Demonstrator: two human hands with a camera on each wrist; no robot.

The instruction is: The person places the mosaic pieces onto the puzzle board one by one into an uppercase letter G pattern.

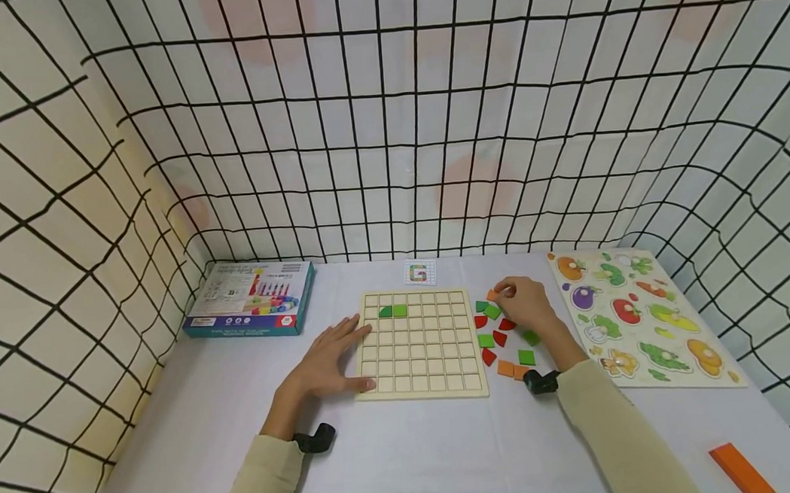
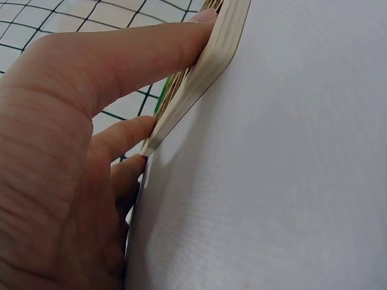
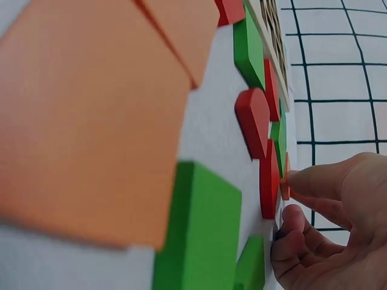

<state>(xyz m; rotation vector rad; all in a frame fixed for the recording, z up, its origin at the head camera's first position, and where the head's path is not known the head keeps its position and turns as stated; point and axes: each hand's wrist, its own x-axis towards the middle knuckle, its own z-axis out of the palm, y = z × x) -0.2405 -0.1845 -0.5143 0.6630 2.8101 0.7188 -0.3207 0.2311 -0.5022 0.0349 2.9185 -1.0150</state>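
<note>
A wooden grid board [image 1: 422, 394] lies flat on the white table, with a green quarter-round piece [image 1: 386, 311] and a green square [image 1: 400, 311] in its upper-left cells. My left hand [image 1: 323, 360] is spread at the board's left edge, with thumb and fingertips resting on its rim; the left wrist view shows the thumb [image 2: 151, 51] on the edge. Right of the board, my right hand [image 1: 526, 305] pinches a small orange piece [image 3: 286, 175], partly hidden by the fingers. Around that hand lie red quarter-round pieces [image 3: 253, 121], green squares [image 1: 526, 357] and orange squares [image 1: 505, 368].
Behind the board lies a small pattern card [image 1: 420, 273]. A boxed set [image 1: 249, 299] is at the back left. On the right lies a vegetable puzzle board [image 1: 644, 318], with an orange block [image 1: 741, 469] nearer the front. Black wire mesh [image 1: 388, 126] surrounds the table.
</note>
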